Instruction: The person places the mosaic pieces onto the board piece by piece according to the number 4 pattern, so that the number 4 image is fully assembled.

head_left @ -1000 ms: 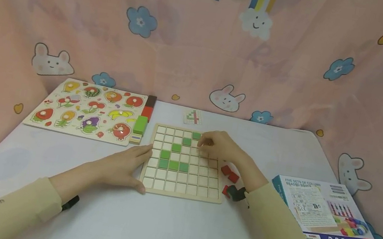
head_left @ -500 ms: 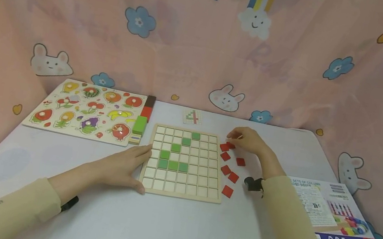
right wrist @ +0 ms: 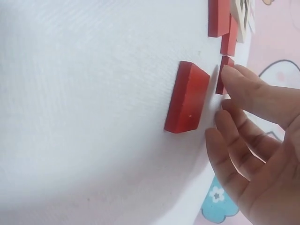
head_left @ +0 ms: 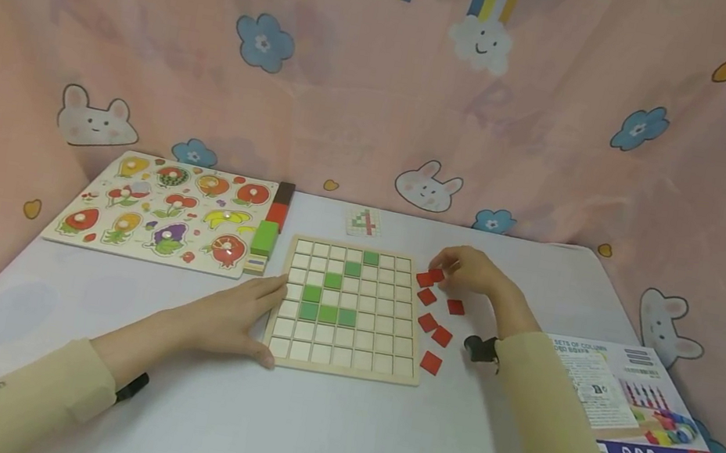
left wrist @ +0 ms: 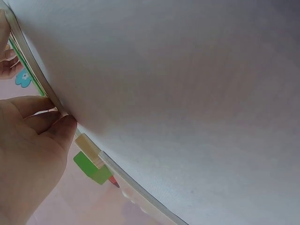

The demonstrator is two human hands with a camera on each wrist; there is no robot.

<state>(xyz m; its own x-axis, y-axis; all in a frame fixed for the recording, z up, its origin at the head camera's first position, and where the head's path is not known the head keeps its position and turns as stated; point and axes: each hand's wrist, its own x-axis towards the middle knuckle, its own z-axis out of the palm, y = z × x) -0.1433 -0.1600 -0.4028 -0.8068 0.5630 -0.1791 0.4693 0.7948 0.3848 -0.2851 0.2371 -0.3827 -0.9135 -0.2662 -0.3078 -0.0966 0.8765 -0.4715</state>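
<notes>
A wooden grid board (head_left: 375, 372) lies in the middle of the table in the head view, with several green tiles (head_left: 328, 314) set in its cells in a stepped line and a row. My left hand (head_left: 242, 316) rests along its left edge, fingers on the frame and thumb at the near corner; the left wrist view shows the left fingertips (left wrist: 65, 123) at that edge. Beyond the board's right side, my right hand (head_left: 470, 270) pinches a red tile (right wrist: 225, 77) at thumb and index finger, the other fingers loosely curved. Other red tiles (head_left: 431, 363) lie scattered beside the board.
A small pattern card (head_left: 364, 221) lies behind the board. At the back left is a fruit puzzle board (head_left: 149, 224), with coloured blocks (head_left: 266, 236) along its right side. A boxed toy set (head_left: 647, 414) sits at the right, partly behind the right sleeve.
My right hand has left the board's upper part and moved right to the red tiles, its fingertips lowering slightly over the farthest one. My left hand has stayed at the board's edge.
</notes>
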